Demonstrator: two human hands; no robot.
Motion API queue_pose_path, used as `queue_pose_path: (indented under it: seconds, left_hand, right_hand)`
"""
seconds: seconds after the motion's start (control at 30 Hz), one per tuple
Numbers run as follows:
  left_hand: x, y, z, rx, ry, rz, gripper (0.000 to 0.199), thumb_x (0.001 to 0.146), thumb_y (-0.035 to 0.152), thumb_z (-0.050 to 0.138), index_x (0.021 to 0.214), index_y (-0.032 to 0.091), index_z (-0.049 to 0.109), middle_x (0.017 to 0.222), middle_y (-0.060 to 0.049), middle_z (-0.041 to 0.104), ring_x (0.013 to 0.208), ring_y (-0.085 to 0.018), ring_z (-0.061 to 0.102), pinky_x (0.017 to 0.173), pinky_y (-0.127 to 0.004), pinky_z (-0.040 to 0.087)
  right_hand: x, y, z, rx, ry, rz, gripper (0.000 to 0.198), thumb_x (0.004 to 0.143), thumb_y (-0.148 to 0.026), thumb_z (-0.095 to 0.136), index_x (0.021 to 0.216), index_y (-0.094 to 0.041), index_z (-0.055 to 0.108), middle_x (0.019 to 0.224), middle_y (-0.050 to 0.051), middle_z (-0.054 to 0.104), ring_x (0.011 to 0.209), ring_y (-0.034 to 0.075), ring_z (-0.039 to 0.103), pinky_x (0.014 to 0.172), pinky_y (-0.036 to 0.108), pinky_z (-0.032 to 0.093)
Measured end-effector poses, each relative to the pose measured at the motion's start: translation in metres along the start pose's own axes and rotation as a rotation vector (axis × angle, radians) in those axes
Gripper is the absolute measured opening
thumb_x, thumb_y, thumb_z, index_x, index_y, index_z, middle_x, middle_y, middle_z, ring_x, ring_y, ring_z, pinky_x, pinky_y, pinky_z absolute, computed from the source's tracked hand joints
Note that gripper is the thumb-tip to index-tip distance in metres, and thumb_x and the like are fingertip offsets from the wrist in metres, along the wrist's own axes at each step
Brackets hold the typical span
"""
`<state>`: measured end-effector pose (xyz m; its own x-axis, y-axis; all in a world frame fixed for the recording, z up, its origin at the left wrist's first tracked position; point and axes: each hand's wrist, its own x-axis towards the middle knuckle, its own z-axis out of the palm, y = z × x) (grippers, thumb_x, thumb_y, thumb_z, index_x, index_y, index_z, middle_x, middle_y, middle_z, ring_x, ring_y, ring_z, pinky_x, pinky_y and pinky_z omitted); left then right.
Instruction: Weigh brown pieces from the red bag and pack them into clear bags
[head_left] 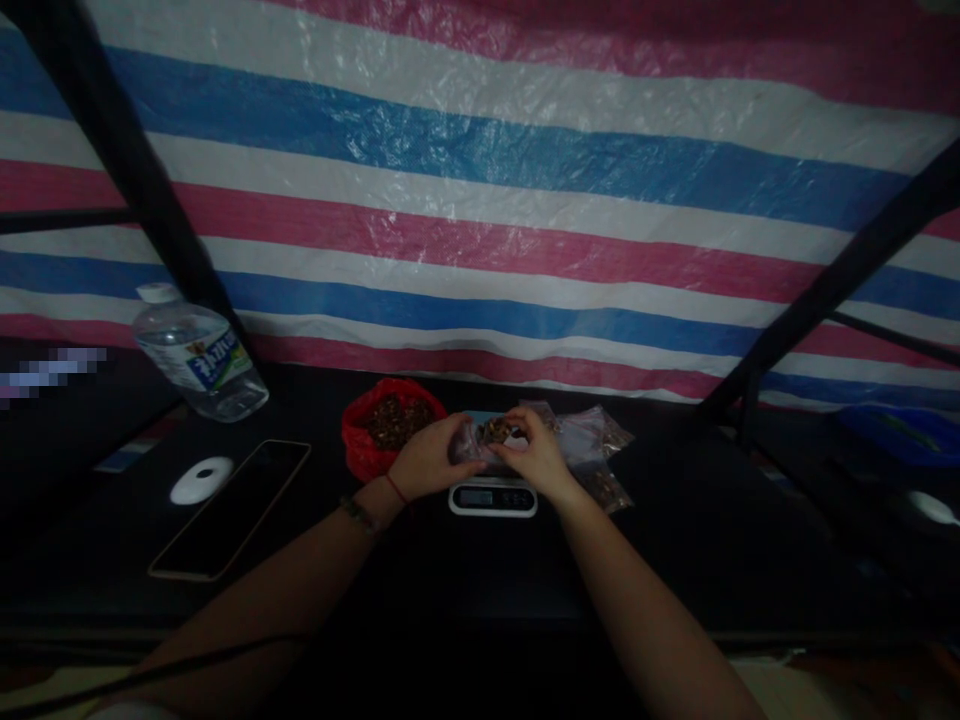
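Observation:
Above a white digital kitchen scale [493,500], my left hand [427,455] grips the left side of a clear plastic bag [466,440]. My right hand [538,455] is closed at the bag's right side, thumb and fingers curled around it. Small brown pieces [495,431] show between the two hands; their exact kind is too dim to tell. Left of the scale, near my left wrist, a red plastic bag [360,440] stands open, holding a heap of similar brown pieces [397,420]. Right of my right hand lie several small clear bags [604,485], some with brown pieces inside.
A large clear water bottle [199,355] stands at the left. A phone [232,510] lies on the black table [675,560] beside a white round object [201,480]. Dark metal bars [825,300] slope down at both sides, before a striped plastic sheet [480,180]. A blue tray [900,435] is at far right.

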<state>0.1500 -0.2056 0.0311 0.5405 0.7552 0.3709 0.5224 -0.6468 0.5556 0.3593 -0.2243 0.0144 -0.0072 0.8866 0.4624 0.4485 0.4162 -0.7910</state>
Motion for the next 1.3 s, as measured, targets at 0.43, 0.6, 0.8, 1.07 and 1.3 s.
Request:
queue_pose_path:
  seconds: [0.43,0.6,0.8,1.07,1.3]
  left_hand:
    - [0.001,0.001,0.007,-0.067,0.040,-0.011,0.052,0.074,0.048,0.068,0.115,0.018,0.052,0.109,-0.009,0.064,0.099,-0.024,0.061,0.088,-0.038,0.048]
    - [0.001,0.002,0.006,-0.068,0.026,-0.020,0.055,0.072,0.050,0.069,0.114,0.017,0.053,0.107,-0.009,0.064,0.096,-0.025,0.062,0.085,-0.038,0.049]
    - [0.001,0.002,0.007,-0.099,-0.005,0.019,0.055,0.070,0.045,0.072,0.113,0.019,0.052,0.104,-0.007,0.063,0.094,-0.024,0.062,0.082,-0.037,0.049]
    - [0.000,0.004,0.008,-0.192,-0.008,0.009,0.050,0.073,0.038,0.069,0.112,0.016,0.048,0.103,-0.009,0.063,0.090,-0.022,0.062,0.078,-0.035,0.050]
    - [0.001,-0.008,0.001,-0.158,0.038,-0.019,0.032,0.079,0.034,0.058,0.104,0.018,0.049,0.094,-0.006,0.063,0.084,-0.020,0.062,0.076,-0.033,0.050]
  right_hand:
    - [0.000,-0.013,-0.005,-0.058,-0.094,-0.152,0.036,0.072,-0.019,0.070,0.107,-0.024,0.064,0.105,0.006,0.065,0.101,0.021,0.060,0.091,0.039,0.048]
    - [-0.003,-0.009,-0.002,0.137,-0.125,-0.010,0.039,0.070,-0.022,0.071,0.108,-0.023,0.060,0.106,0.006,0.065,0.095,0.019,0.065,0.081,0.034,0.054]
    - [-0.005,-0.013,-0.002,0.224,-0.146,-0.004,0.036,0.074,-0.028,0.070,0.110,-0.024,0.064,0.112,0.007,0.067,0.098,0.021,0.066,0.087,0.037,0.054]
    - [-0.006,-0.017,0.000,0.315,-0.149,-0.033,0.044,0.081,-0.030,0.064,0.124,-0.028,0.057,0.129,0.007,0.060,0.115,0.022,0.059,0.094,0.038,0.051]
    - [0.000,-0.005,-0.005,0.224,-0.047,-0.022,0.054,0.073,-0.024,0.068,0.125,-0.027,0.055,0.117,0.009,0.059,0.102,0.021,0.062,0.083,0.038,0.056]
